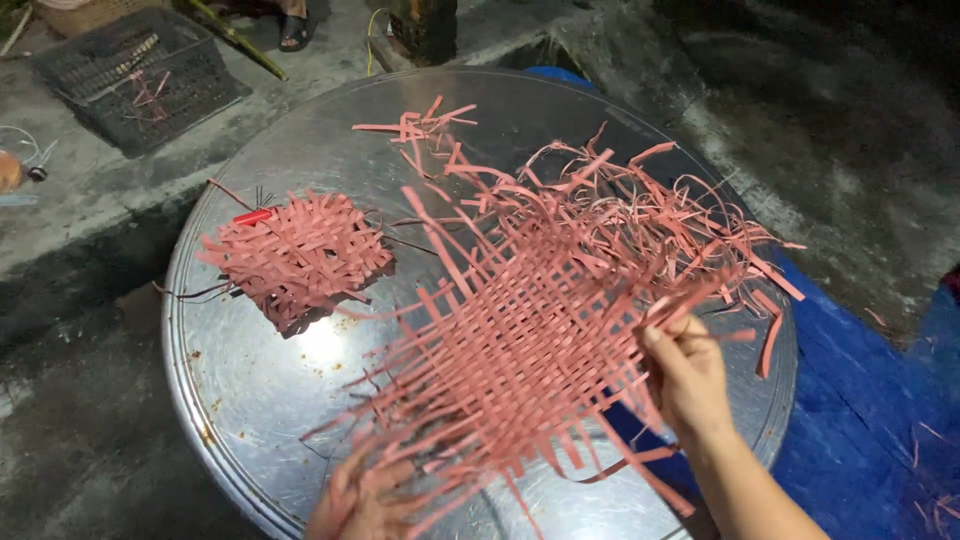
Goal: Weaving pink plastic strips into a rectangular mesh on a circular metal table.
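A large loose mat woven of pink strips is held tilted over a round metal tray. My right hand grips the mat's right edge, fingers curled around several strips. My left hand holds the mat's near-left corner from below, partly hidden by strips. Many unwoven pink strip ends fan out at the far right of the mat. A smaller woven pink piece lies flat on the tray's left side, with a red-handled tool at its far edge.
The tray rests on a blue support above a dark concrete floor. A dark plastic crate sits at the far left. A person's sandalled foot shows at the top. Loose pink strips lie on the tray's far side.
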